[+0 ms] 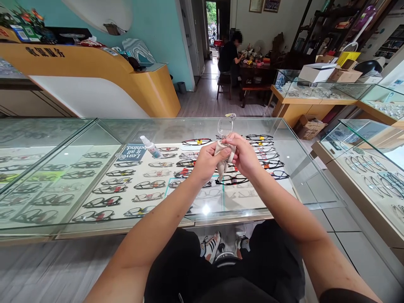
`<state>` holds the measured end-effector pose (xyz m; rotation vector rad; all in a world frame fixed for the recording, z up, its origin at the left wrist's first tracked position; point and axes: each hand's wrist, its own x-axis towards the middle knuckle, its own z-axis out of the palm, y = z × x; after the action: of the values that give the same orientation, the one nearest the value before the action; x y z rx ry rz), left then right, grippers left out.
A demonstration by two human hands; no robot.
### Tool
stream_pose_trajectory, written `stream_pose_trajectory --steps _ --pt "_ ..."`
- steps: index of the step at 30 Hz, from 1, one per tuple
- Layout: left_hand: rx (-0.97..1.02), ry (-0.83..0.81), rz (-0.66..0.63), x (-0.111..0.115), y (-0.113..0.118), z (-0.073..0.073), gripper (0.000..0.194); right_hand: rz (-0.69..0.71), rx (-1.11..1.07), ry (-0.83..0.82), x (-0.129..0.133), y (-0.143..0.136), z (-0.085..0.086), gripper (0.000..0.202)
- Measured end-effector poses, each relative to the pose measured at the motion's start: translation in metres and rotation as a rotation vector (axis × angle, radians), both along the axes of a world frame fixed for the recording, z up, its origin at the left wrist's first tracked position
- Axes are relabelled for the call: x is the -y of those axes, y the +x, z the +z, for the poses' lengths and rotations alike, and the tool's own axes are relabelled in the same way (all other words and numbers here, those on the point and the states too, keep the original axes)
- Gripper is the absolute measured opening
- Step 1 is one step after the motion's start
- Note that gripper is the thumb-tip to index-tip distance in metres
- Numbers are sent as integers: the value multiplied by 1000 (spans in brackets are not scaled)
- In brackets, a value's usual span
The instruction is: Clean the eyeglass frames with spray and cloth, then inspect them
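Above the glass counter, both hands are closed together around a pale cloth (222, 159) and a pair of eyeglasses. One clear lens of the eyeglasses (225, 126) stands up past my fingers, with a small yellowish tag at its upper end; the cloth covers the rest. My left hand (206, 162) pinches the cloth, thumb pressed across it. On the other side, my right hand (243, 155) grips the eyeglasses and a fold of the cloth with bent fingers. A white spray bottle (150, 147) is on the counter to the left of my hands.
Below the glass top (189, 126) of the showcase lie rows of spectacle frames (150, 185) and a blue card (134, 152). More showcases (366, 168) stand on the right, some bearing boxes (317, 72). A person (229, 57) sits at a far table. A wooden reception desk (154, 86) is at left.
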<state>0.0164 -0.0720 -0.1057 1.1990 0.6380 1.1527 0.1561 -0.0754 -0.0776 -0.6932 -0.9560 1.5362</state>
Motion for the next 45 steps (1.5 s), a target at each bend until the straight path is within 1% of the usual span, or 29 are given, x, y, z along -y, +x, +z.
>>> stream_pose_trajectory --steps 4,6,11,16,19,22,26,29,32,34,38,41,43,45 --pt "9 -20 30 1 1 1 57 46 -22 31 -1 0 -2 24" --pt "8 -20 19 1 1 1 59 51 -30 26 0 0 -1 25" --pt "-20 -33 -31 0 -1 1 62 39 -44 -26 -2 5 2 26" --pt "-25 -46 -114 -2 -7 3 60 51 -96 -62 -9 10 0 30" --pt "-26 -30 -164 -3 -11 5 57 58 -120 -66 -11 12 0 31" --pt "-48 -3 -204 -3 -14 8 57 53 -128 -76 -11 13 2 32" --pt "-89 -26 -237 -5 -19 10 60 59 -124 -90 -9 13 2 36" --pt "-131 -6 -249 -6 -22 8 56 71 -104 -91 -8 14 1 36" --pt "-146 49 -242 -6 -19 7 51 76 -79 -88 -6 13 1 35" --pt "-120 47 -209 -4 -15 6 51 82 -74 -67 -5 10 0 34" --pt "-61 1 -54 3 -5 6 56 81 -57 15 1 3 -3 32" --pt "-72 0 39 6 -1 6 60 89 -43 61 4 1 -4 33" --pt "-69 -6 40 7 -1 6 63 91 -46 61 5 2 -4 34" --pt "-54 -26 -12 6 -3 6 67 87 -56 33 5 4 -2 32"
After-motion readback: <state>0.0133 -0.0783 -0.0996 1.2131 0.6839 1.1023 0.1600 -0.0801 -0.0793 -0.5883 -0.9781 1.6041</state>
